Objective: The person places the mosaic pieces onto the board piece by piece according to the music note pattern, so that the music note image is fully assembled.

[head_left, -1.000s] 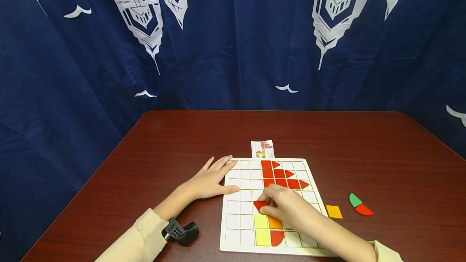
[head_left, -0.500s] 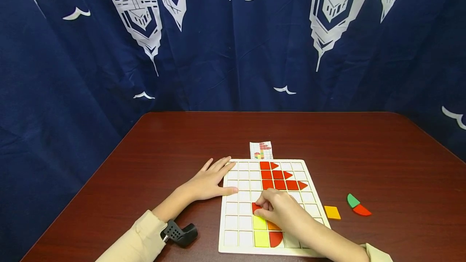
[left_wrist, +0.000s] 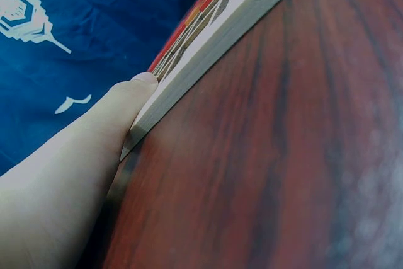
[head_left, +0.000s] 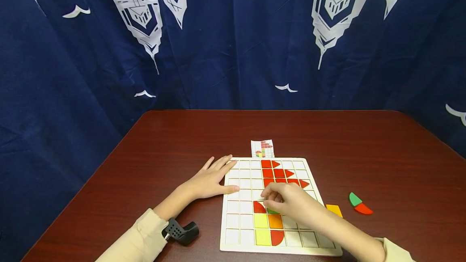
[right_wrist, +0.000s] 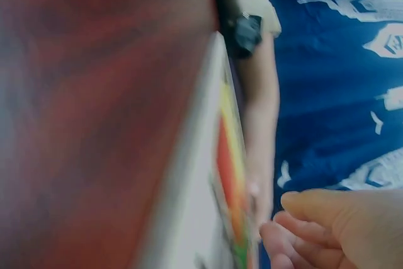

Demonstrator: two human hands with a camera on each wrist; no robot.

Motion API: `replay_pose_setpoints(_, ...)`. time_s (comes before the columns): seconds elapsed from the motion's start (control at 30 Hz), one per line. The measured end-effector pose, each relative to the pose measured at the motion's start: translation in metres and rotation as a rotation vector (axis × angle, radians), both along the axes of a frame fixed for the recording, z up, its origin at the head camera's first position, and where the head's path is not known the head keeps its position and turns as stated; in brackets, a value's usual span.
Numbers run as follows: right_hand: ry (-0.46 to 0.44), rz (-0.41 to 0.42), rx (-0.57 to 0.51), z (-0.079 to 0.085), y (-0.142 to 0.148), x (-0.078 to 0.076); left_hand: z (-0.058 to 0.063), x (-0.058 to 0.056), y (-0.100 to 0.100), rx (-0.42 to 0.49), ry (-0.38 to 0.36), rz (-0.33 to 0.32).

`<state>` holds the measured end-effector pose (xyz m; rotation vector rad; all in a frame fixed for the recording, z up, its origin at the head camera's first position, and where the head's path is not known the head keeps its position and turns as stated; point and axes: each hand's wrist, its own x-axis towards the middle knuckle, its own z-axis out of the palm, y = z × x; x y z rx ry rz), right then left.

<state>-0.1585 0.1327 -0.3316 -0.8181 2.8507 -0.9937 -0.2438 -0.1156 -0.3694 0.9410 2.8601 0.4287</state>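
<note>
My left hand (head_left: 211, 179) rests with spread fingers on the left edge of a white gridded board (head_left: 233, 244); its thumb lies on the board's surface. My right hand (head_left: 291, 199) hovers over the middle of the board with loosely bent fingers and nothing seen between them. Just left of its fingertips, a red quarter-round tile (head_left: 259, 207) lies in a cell. A green tile (head_left: 273, 211) is partly hidden under this hand. Below them sit yellow tiles (head_left: 260, 220), an orange square tile (head_left: 275, 221) and a red rounded tile (head_left: 277, 237). Red square and triangle tiles (head_left: 267, 173) form rows higher up.
A printed pattern card (head_left: 262, 148) lies behind the board. Right of the board are a yellow-orange tile (head_left: 334, 210), a green quarter-round tile (head_left: 354, 199) and a red one (head_left: 363, 209). A blue curtain (head_left: 233, 51) hangs behind the brown table (head_left: 174, 132).
My right hand has let go of the red quarter-round tile, which now lies flat in its cell, and has lifted slightly up and right. The left hand stays where it was.
</note>
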Motion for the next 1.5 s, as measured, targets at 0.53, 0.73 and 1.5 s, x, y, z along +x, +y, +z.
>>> replay_pose_setpoints(0.53, 0.009, -0.293, 0.102, 0.017, 0.098, 0.002, 0.000, 0.000, 0.002, -0.005, 0.002, -0.008)
replay_pose_setpoints(0.73, 0.003, -0.383, 0.160, 0.007, 0.133, 0.006, -0.001, 0.000, 0.001, -0.004, -0.006, 0.000)
replay_pose_setpoints(1.5, -0.002, -0.437, 0.329, -0.023, 0.179, 0.016, 0.000, 0.001, 0.000, -0.005, 0.003, 0.003)
